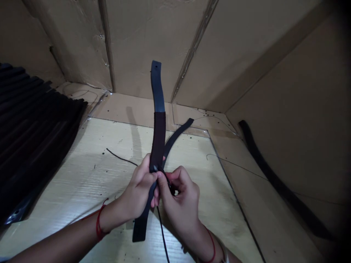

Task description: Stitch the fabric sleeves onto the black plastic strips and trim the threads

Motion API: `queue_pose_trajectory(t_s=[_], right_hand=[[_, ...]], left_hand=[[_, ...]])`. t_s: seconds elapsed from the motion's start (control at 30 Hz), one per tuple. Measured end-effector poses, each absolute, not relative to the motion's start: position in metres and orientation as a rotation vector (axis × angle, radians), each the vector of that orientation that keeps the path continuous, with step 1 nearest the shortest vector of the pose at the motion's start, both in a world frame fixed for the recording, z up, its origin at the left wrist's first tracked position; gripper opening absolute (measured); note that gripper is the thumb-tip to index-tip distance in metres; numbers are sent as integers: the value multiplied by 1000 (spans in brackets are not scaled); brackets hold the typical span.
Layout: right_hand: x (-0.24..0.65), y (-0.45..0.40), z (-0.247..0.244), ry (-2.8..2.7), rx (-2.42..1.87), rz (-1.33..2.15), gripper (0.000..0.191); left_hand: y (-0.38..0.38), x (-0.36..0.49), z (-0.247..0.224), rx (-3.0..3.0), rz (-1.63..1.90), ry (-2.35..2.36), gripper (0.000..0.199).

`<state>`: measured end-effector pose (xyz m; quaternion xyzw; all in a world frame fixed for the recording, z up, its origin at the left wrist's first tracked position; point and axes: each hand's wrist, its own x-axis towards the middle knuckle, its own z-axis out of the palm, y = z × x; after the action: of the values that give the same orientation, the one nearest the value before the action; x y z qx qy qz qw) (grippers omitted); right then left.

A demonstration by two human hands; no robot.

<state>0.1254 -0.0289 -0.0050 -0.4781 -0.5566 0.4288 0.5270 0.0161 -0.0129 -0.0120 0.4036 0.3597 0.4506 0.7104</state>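
A long dark strap (157, 89) stands nearly upright in front of me, with a small hole near its top end and a dark brown band wrapped around its middle (159, 135). My left hand (139, 193) is closed around the strap just below the brown part. At the band's lower edge, my right hand (181, 199) pinches a black cord (162, 228), which trails down toward me. A small pointed grey tip shows by the thumbs; what it belongs to is hidden. Another cord end (120, 157) sticks out left of my left hand.
A pile of dark ridged strips (35, 138) fills the left side. Another dark strap (178, 135) lies behind my hands, and one (276, 182) rests at the right. Thin loose threads and dark specks lie on the pale board (95, 175). Brown cardboard walls (148, 33) enclose the back and right.
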Motion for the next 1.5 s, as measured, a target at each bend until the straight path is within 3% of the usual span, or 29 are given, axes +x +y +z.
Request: queue_pose_trajectory(t_s=[0.7,1.1,1.5], right_hand=[[126,-28,-2,-1359,-1172,1051,25],[126,-31,-9,-1239,-1172,1108,26],[123,-32,1,-1268,-1140,1087,27]], left_hand=[[-10,15,-11,821,981,774,52],[-20,18,-19,1074,995,906,24],[-18,13,-15,951,1050,743,41]])
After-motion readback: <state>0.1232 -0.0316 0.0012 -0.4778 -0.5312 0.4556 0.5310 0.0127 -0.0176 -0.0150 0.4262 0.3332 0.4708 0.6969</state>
